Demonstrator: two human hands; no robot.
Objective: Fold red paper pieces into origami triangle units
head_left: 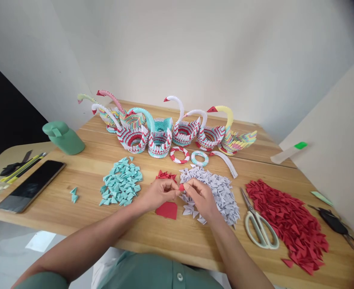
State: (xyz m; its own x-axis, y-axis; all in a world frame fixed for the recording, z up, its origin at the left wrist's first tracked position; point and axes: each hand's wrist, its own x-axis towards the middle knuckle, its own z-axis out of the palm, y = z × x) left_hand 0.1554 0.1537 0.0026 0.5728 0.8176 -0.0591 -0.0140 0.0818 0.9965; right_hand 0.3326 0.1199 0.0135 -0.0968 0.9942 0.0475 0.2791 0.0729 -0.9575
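Between the fingertips of my left hand (164, 192) and my right hand (200, 196) is a small red paper piece (181, 187), pinched from both sides above the table. Flat red paper (167, 210) lies just under my left hand, and a small heap of folded red pieces (166, 175) shows behind it. A pile of folded pale lilac paper triangles (221, 192) spreads behind and beside my right hand. To the left of my left forearm sits a heap of turquoise folded triangles (122, 182).
Several paper swans (159, 142) stand along the back, with a red-white ring (179, 155), a turquoise-white ring (199, 158) and a white curved neck (226, 162) before them. Scissors (259, 228) and a red triangle pile (288, 220) lie right; a phone (31, 186) and green container (64, 137) left.
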